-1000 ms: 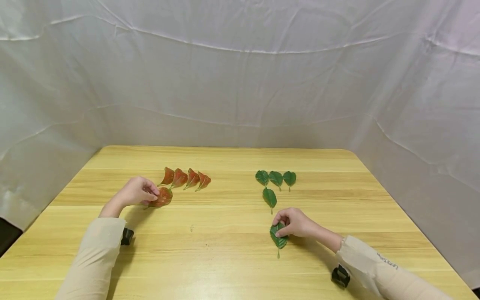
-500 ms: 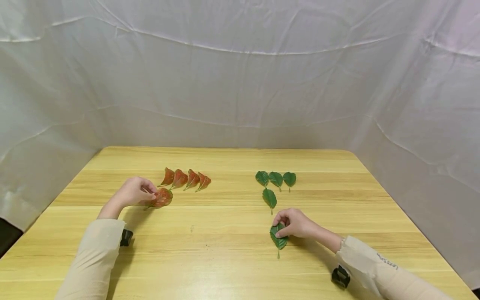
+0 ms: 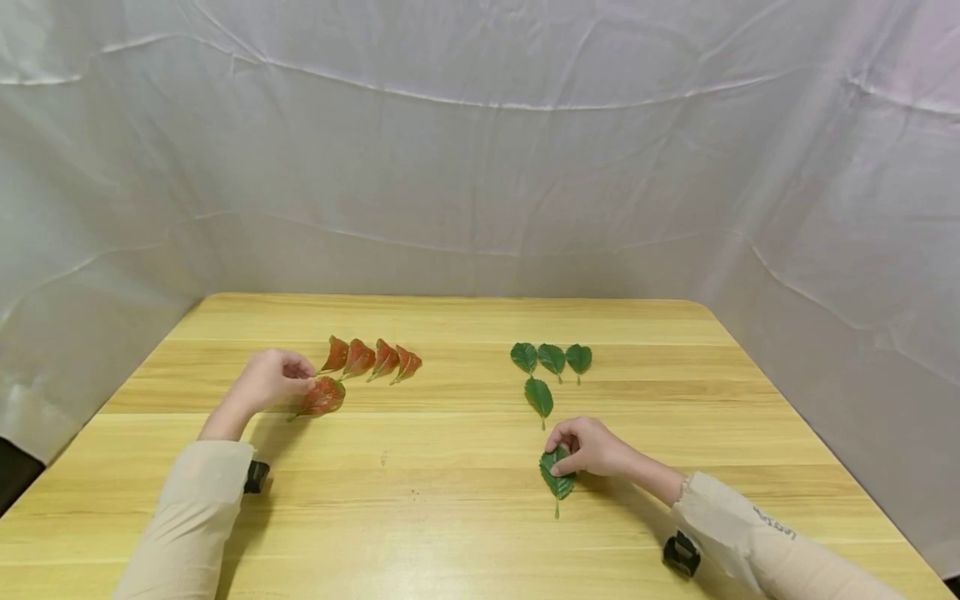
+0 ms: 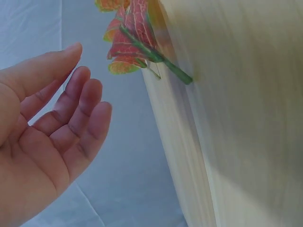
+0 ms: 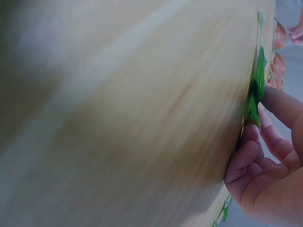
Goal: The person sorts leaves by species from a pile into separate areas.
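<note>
In the head view my left hand [image 3: 273,383] hovers beside a red leaf [image 3: 326,397] lying on the table. The left wrist view shows that hand [image 4: 57,118] with thumb and fingers loosely bent, apart from the red leaf [image 4: 137,38] and its green stem. My right hand [image 3: 592,447] pinches a green leaf [image 3: 558,483] close over the table, its stem pointing toward the near edge. Seen from the right wrist, the thumb lies against this green leaf [image 5: 259,75] and the fingertips are at its end.
Several more red leaves [image 3: 359,357] form an overlapping row behind the single one. Three green leaves [image 3: 552,357] stand in a row at the back right, with another green leaf [image 3: 538,395] in front. White cloth [image 3: 480,183] walls surround the wooden table [image 3: 420,500].
My left hand has let go of the red leaf and risen slightly off it, leaving it on the table. The right hand stays in place on its green leaf.
</note>
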### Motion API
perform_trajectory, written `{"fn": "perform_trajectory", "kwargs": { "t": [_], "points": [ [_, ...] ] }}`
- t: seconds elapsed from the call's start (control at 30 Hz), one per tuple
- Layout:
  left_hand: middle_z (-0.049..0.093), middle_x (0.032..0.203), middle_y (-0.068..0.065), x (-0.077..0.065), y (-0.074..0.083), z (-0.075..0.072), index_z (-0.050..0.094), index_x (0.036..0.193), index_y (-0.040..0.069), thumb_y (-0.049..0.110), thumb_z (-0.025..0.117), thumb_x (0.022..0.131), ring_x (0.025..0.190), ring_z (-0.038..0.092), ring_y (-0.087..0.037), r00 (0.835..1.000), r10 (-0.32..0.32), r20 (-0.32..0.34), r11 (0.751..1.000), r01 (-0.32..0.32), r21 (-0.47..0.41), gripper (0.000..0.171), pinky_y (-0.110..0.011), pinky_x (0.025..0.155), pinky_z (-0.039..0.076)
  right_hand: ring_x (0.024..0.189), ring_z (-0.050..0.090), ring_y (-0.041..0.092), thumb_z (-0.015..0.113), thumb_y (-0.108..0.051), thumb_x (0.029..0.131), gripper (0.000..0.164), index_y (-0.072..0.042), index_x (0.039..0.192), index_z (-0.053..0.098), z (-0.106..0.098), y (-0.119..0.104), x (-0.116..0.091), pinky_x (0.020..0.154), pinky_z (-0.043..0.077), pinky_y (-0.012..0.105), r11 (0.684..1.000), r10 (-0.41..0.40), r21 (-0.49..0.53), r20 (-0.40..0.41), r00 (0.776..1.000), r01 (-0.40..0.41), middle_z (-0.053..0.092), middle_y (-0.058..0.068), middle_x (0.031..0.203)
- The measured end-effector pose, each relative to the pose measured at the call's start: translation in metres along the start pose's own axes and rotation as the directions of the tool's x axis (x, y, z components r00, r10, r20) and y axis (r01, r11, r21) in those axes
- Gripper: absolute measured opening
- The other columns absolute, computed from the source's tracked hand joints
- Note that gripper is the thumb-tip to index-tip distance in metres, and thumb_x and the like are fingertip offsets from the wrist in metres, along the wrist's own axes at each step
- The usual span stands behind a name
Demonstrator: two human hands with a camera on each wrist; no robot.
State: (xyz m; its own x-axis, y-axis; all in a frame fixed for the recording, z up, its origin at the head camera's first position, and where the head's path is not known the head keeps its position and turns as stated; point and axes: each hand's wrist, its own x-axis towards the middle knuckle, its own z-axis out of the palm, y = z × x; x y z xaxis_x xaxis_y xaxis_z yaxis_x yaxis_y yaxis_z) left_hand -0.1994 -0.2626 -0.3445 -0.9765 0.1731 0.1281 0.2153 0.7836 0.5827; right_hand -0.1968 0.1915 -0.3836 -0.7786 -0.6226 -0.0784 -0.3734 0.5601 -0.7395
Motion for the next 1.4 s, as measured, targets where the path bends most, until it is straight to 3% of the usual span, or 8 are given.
{"fn": "perform_trajectory", "kwargs": {
  "t": [0.27, 0.5, 0.63, 0.77, 0.93, 1.1, 1.4],
  "points": [
    [0.059, 0.07, -0.002, 0.004, 0.004, 0.003, 0.067, 0.083, -0.003, 0.002, 0.064, 0.079, 0.064, 0.052, -0.017, 1.0, 0.021, 0.003, 1.0, -0.021, -0.008, 0.007, -0.032, 0.059, 0.043, 0.057, 0.041, 0.007, 0.075, -0.005, 0.068, 0.019, -0.001, 0.081, 0.062, 0.0, 0.001, 0.0, 0.052, 0.038, 0.02, 1.0, 0.005, -0.007, -0.003, 1.0, -0.005, 0.05, -0.003, 0.066],
    [0.052, 0.062, -0.002, 0.006, 0.002, 0.004, 0.068, 0.09, -0.004, 0.001, 0.068, 0.075, 0.053, 0.041, -0.014, 0.997, 0.036, 0.062, 0.999, -0.035, -0.014, 0.015, -0.028, 0.051, 0.036, 0.057, 0.041, 0.007, 0.075, -0.005, 0.068, 0.019, -0.001, 0.081, 0.062, 0.0, 0.001, 0.0, 0.052, 0.038, 0.02, 1.0, 0.007, -0.012, -0.003, 1.0, -0.007, 0.049, -0.003, 0.066],
    [0.059, 0.072, -0.008, 0.008, 0.0, 0.006, 0.067, 0.093, -0.005, 0.0, 0.069, 0.074, 0.05, 0.037, -0.012, 0.994, 0.049, 0.096, 0.999, -0.048, -0.018, 0.02, -0.026, 0.047, 0.034, 0.057, 0.041, 0.007, 0.075, -0.005, 0.068, 0.019, -0.001, 0.081, 0.062, 0.001, 0.002, 0.001, 0.052, 0.038, 0.02, 1.0, 0.006, -0.013, -0.002, 1.0, -0.006, 0.049, -0.004, 0.066],
    [0.064, 0.089, -0.015, 0.01, -0.002, 0.007, 0.067, 0.094, -0.004, 0.0, 0.07, 0.073, 0.056, 0.041, -0.015, 0.991, 0.049, 0.126, 0.999, -0.048, -0.012, 0.022, -0.028, 0.05, 0.037, 0.058, 0.041, 0.008, 0.075, -0.005, 0.068, 0.019, -0.001, 0.082, 0.062, 0.0, 0.001, 0.001, 0.052, 0.038, 0.02, 1.0, 0.005, -0.009, 0.0, 1.0, -0.005, 0.05, -0.003, 0.066],
    [0.064, 0.095, -0.018, 0.012, -0.004, 0.008, 0.068, 0.092, -0.003, 0.002, 0.071, 0.071, 0.072, 0.052, -0.021, 0.986, 0.026, 0.164, 1.0, -0.024, -0.012, 0.022, -0.036, 0.063, 0.045, 0.057, 0.041, 0.007, 0.075, -0.005, 0.069, 0.019, 0.0, 0.082, 0.062, 0.0, -0.001, 0.001, 0.052, 0.038, 0.02, 1.0, 0.003, -0.006, 0.004, 1.0, -0.003, 0.05, -0.003, 0.067],
    [0.064, 0.094, -0.018, 0.013, -0.008, 0.009, 0.068, 0.091, -0.002, 0.002, 0.072, 0.07, 0.077, 0.054, -0.024, 0.983, 0.0, 0.184, 1.0, 0.001, -0.002, 0.022, -0.04, 0.068, 0.045, 0.057, 0.041, 0.008, 0.074, -0.004, 0.069, 0.019, 0.0, 0.082, 0.062, -0.001, -0.003, 0.0, 0.052, 0.038, 0.02, 1.0, -0.003, -0.012, 0.005, 1.0, 0.004, 0.05, -0.003, 0.067],
    [0.063, 0.08, -0.01, 0.015, -0.016, 0.011, 0.069, 0.088, -0.005, -0.002, 0.073, 0.067, 0.069, 0.045, -0.017, 0.977, 0.001, 0.213, 1.0, 0.003, -0.02, 0.022, -0.03, 0.06, 0.04, 0.058, 0.041, 0.007, 0.074, -0.004, 0.069, 0.019, 0.0, 0.082, 0.062, -0.001, -0.001, 0.0, 0.053, 0.039, 0.02, 1.0, -0.005, -0.008, 0.004, 1.0, 0.005, 0.051, -0.003, 0.067]
  ]
}}
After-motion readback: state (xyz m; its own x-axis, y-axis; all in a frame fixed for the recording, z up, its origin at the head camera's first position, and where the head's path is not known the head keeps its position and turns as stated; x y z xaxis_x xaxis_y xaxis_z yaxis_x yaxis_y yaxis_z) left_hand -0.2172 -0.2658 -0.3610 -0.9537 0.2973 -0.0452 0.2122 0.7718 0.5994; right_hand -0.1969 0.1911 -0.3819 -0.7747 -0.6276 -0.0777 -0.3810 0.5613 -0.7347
